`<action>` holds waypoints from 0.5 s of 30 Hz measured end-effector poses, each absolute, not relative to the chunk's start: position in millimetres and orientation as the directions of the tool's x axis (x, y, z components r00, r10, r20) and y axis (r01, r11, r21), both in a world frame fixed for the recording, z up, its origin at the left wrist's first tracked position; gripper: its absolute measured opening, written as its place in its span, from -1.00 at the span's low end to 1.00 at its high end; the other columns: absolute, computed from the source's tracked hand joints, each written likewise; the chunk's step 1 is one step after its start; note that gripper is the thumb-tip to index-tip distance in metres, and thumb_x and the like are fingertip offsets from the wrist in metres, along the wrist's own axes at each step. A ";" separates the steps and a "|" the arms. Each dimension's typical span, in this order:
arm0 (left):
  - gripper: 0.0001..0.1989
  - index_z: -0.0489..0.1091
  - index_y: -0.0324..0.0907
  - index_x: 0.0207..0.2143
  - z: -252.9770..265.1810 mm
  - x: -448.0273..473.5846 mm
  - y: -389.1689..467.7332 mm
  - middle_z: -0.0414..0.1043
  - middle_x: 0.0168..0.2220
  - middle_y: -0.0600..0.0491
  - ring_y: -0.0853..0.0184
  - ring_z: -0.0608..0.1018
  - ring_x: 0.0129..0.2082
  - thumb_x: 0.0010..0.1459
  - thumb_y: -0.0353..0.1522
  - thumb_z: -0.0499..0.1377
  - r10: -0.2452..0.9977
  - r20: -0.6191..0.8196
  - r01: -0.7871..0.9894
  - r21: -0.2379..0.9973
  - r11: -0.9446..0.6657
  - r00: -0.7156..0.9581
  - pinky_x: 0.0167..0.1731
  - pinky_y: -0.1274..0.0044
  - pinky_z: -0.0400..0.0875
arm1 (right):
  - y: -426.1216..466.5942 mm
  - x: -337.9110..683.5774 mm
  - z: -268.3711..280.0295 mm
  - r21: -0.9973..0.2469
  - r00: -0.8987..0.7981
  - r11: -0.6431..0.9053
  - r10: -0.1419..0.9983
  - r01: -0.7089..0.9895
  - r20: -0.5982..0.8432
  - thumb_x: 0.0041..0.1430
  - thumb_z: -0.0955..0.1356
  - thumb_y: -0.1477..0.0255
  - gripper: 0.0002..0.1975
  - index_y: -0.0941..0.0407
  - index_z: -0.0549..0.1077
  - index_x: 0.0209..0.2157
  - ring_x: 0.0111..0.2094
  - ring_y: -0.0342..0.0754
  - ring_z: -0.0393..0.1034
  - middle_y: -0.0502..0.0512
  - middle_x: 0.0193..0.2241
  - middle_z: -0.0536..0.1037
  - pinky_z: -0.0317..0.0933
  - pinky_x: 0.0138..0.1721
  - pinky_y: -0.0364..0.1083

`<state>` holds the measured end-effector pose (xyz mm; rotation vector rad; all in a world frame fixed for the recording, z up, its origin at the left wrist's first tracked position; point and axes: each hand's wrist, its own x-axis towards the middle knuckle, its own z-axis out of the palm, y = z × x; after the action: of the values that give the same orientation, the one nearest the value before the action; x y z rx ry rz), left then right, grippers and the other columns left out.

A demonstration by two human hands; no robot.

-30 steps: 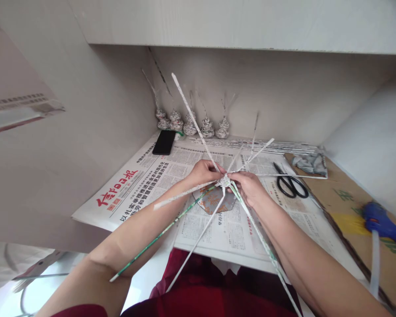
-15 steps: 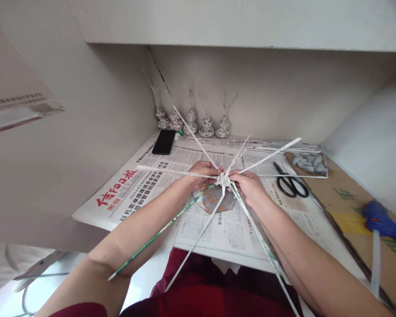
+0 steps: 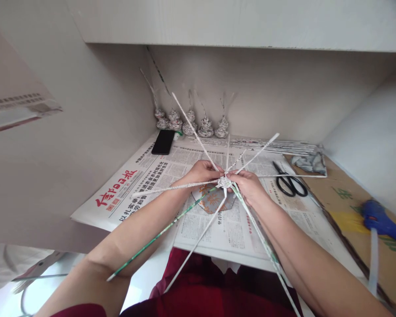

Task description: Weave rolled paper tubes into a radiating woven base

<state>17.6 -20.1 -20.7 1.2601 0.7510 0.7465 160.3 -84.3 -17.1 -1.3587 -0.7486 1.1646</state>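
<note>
Between my hands is a small woven knot of rolled-paper strips (image 3: pixel 225 182), with several long strips fanning out from it. My left hand (image 3: pixel 204 171) pinches the strips on the knot's left side. On the other side, my right hand (image 3: pixel 246 184) grips its right edge with thumb and fingers. One green-and-white paper strip (image 3: pixel 165 230) runs from the knot down across my left forearm. Below the knot lies a grey many-sided piece with orange marks (image 3: pixel 214 201), partly covered by the strips.
Newspaper (image 3: pixel 198 226) covers the tabletop. Several woven paper gourd shapes (image 3: pixel 222 127) stand along the back wall, near a black phone (image 3: pixel 163 142). Rolled paper sticks (image 3: pixel 267 144) lie behind. Black scissors (image 3: pixel 292 185), cardboard (image 3: pixel 341 189) and a blue glue gun (image 3: pixel 384 222) are at right.
The upper strips have shifted: one upright strip and the upper-right one have swung left. The left strip's free end has dropped lower. Both hands keep their hold at the knot.
</note>
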 end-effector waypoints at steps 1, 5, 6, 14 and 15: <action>-0.72 0.49 -0.34 -0.42 -21.0 17.7 -19.8 0.49 -0.55 0.05 0.42 0.48 -0.57 -0.25 -0.39 0.41 0.831 -0.068 -0.067 0.990 0.126 0.552 -0.50 0.59 0.38 | -84.9 159.8 -17.5 -0.974 0.318 -0.140 0.928 -0.180 -0.192 -0.27 0.49 0.46 -0.83 0.16 0.46 -0.54 -0.70 -0.14 0.34 -0.02 -0.68 0.50 0.29 -0.68 -0.17; -0.74 0.48 -0.31 -0.41 -22.7 19.8 -18.3 0.44 -0.60 0.11 0.46 0.44 -0.62 -0.21 -0.39 0.39 0.871 0.000 -0.038 0.999 0.021 0.491 -0.57 0.63 0.32 | -86.4 157.9 -19.5 -0.986 0.362 -0.078 0.924 -0.145 -0.126 -0.28 0.51 0.39 -0.73 0.13 0.48 -0.45 -0.65 -0.11 0.39 -0.03 -0.62 0.54 0.36 -0.61 -0.13; -0.75 0.48 -0.31 -0.41 -22.9 20.2 -17.9 0.43 -0.61 0.12 0.46 0.43 -0.64 -0.20 -0.40 0.38 0.877 0.020 -0.034 0.999 -0.004 0.480 -0.59 0.63 0.31 | -86.5 157.8 -19.9 -0.987 0.366 -0.075 0.923 -0.139 -0.121 -0.29 0.52 0.38 -0.71 0.13 0.48 -0.44 -0.65 -0.11 0.39 -0.03 -0.62 0.54 0.37 -0.61 -0.13; -0.68 0.50 -0.34 -0.40 -19.0 12.1 -16.7 0.50 -0.54 0.04 0.39 0.51 -0.56 -0.30 -0.40 0.41 0.790 -0.049 -0.106 0.984 0.143 0.611 -0.48 0.56 0.41 | -87.2 158.8 -21.3 -0.991 0.332 -0.112 0.934 -0.078 -0.131 -0.30 0.52 0.36 -0.70 0.12 0.46 -0.45 -0.65 -0.10 0.40 -0.02 -0.61 0.54 0.35 -0.62 -0.12; -0.66 0.51 -0.34 -0.39 -19.0 11.5 -16.7 0.51 -0.53 0.03 0.38 0.51 -0.54 -0.32 -0.40 0.41 0.784 -0.060 -0.101 0.983 0.155 0.618 -0.46 0.55 0.42 | -87.2 158.9 -21.4 -0.991 0.330 -0.115 0.935 -0.073 -0.133 -0.30 0.52 0.37 -0.72 0.12 0.46 -0.47 -0.65 -0.10 0.40 -0.02 -0.62 0.54 0.35 -0.62 -0.12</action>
<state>11.5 -16.7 -19.0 1.2652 0.6705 0.7067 158.9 -87.2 -21.4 -1.4031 -0.8546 1.0653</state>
